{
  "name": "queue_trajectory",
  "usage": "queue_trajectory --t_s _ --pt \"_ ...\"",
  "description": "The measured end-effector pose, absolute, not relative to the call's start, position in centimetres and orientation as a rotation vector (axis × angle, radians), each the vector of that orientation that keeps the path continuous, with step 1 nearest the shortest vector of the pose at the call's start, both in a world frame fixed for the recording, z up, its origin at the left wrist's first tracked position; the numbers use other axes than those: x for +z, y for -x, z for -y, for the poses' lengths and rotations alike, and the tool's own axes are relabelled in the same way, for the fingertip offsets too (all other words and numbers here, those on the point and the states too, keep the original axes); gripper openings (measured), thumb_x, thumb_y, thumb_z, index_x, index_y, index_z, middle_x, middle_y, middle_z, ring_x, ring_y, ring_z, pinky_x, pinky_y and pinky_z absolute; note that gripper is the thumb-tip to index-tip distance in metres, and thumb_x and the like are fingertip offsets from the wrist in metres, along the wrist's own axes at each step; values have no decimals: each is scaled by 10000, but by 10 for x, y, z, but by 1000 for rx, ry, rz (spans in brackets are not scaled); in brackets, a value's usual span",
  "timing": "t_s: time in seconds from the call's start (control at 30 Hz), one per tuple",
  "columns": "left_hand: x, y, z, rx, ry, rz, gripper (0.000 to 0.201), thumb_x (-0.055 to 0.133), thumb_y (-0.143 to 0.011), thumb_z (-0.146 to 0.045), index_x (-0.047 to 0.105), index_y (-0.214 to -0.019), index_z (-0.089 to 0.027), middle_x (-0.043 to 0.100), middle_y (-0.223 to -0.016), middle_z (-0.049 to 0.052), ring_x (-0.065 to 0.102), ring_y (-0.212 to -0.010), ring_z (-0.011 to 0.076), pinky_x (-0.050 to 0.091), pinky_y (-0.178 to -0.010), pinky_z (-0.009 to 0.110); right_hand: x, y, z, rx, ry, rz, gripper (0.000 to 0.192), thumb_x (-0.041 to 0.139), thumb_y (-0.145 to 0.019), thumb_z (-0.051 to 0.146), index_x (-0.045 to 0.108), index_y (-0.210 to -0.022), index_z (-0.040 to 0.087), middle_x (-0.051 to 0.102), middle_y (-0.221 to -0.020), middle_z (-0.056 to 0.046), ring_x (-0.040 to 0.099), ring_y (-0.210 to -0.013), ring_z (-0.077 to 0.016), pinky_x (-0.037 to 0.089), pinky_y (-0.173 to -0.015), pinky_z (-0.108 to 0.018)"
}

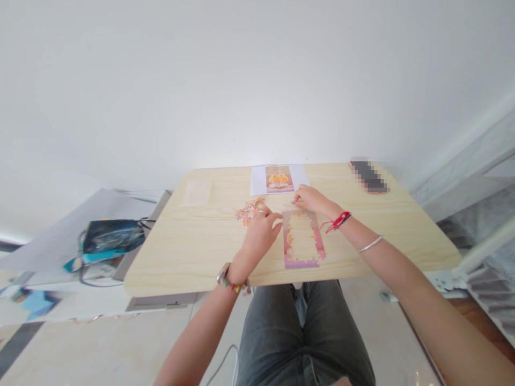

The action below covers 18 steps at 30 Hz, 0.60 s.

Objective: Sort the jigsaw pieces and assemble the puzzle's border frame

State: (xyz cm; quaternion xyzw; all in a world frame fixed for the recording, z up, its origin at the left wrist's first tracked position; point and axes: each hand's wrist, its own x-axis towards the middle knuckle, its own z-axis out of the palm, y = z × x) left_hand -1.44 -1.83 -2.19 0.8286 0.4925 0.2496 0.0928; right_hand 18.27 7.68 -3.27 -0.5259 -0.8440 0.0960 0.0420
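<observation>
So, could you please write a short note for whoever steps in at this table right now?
Left hand: resting on the table beside the loose puzzle pieces, fingers curled; whether it holds a piece is unclear.
Right hand: at the top edge of the puzzle frame, fingertips pinched, apparently on a small piece.
Reference picture lies at the far edge.
Done: the border looks assembled.
Left: the middle is unfilled; loose pieces remain in the pile.

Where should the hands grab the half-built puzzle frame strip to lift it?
Probably by the two long side borders of the puzzle frame, coming from above near its near end. It lies flat on the table, long and narrow, with an open middle, so one-end grips risk bending it. The left hand sits beside it, the right hand beyond its far end.
</observation>
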Motion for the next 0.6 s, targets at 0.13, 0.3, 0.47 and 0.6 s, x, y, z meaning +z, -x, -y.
queue_trajectory --t_s 0.13,0.3,0.47,0.6 --pt "-21 -4 -41 600 -2544 -1428 209 600 -771 -167 631 -978 -161 555 -919 66 546 -897 197 443 -833 334 -30 -186 -72 268 1579 2556 150 550 -832 224 649 -893 129 581 -925 -82 543 -793 -140 371 -713 -229" --pt "-36 -24 -72 509 -2568 -1412 139 606 -770 -187 652 -890 -135 595 -867 78 562 -872 200 448 -800 320 -25 -188 -62 216 1552 2560 158 551 -838 223 642 -904 112 582 -934 -90 546 -778 -135 373 -706 -232" --pt "-43 -27 -80 472 -2592 -1366 87 569 -777 -150 651 -796 -125 595 -787 73 570 -829 198 449 -764 306 -26 -187 -61 206 1497 2599 167 527 -854 217 639 -912 107 577 -950 -87 547 -796 -132 375 -724 -233" --pt "-40 -24 -84 469 -2626 -1313 67 578 -777 -152 636 -802 -131 585 -808 71 563 -851 200 440 -790 313 -27 -189 -64 174 1465 2613 177 505 -869 219 634 -921 110 571 -954 -93 552 -824 -150 373 -752 -258"
